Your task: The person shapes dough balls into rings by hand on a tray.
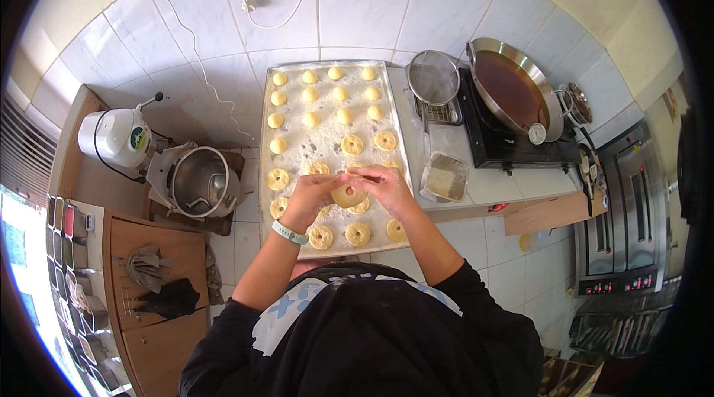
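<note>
Between my two hands hangs a flattened ring of raw doughnut dough (348,197), with a small hole in its middle. My left hand (318,192) pinches the ring's left side, and my right hand (381,185) grips its upper right edge. Both hands are over a large floured baking tray (306,150). On the tray's far part sit round dough balls (340,93) in loose rows. Nearer to me lie several shaped dough rings (358,233), some partly hidden beneath my hands.
To the right are a wire-mesh strainer (434,77), a square tub of flour (445,177) and a black stove (513,152) bearing a wide pan of brown oil (513,92) with a dial thermometer (537,133). A stand mixer (119,137) and its steel bowl (199,183) stand left; an oven (625,211) is far right.
</note>
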`<state>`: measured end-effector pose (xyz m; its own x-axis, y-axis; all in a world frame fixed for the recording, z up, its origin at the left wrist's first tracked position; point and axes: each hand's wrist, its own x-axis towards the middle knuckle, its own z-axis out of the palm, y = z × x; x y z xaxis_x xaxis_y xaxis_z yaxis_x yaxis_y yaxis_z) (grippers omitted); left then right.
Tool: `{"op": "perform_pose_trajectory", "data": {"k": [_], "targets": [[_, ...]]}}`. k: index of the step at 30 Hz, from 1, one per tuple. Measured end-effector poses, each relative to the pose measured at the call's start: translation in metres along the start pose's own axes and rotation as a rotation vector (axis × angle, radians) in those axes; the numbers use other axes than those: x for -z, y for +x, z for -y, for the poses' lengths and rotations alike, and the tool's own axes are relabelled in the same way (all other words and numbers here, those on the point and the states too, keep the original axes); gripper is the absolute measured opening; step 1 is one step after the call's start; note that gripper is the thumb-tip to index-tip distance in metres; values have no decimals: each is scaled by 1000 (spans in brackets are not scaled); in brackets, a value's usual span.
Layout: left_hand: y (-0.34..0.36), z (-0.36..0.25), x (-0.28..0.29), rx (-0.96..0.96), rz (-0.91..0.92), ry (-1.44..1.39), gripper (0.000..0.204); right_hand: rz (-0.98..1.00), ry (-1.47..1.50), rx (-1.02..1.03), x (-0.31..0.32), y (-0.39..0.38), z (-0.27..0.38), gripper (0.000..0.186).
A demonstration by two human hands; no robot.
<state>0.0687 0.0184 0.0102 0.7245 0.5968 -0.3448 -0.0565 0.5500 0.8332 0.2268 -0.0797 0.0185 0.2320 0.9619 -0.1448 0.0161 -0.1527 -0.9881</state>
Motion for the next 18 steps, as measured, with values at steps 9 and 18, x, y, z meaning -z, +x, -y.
{"op": "perform_pose_trajectory", "data": {"k": [9,18], "targets": [[4,-4,7,64,0,108,35,-28,0,-37,1,10,-8,42],[18,4,33,4,-38,122,41,182,259,-322,-2,53,-41,43]]}}
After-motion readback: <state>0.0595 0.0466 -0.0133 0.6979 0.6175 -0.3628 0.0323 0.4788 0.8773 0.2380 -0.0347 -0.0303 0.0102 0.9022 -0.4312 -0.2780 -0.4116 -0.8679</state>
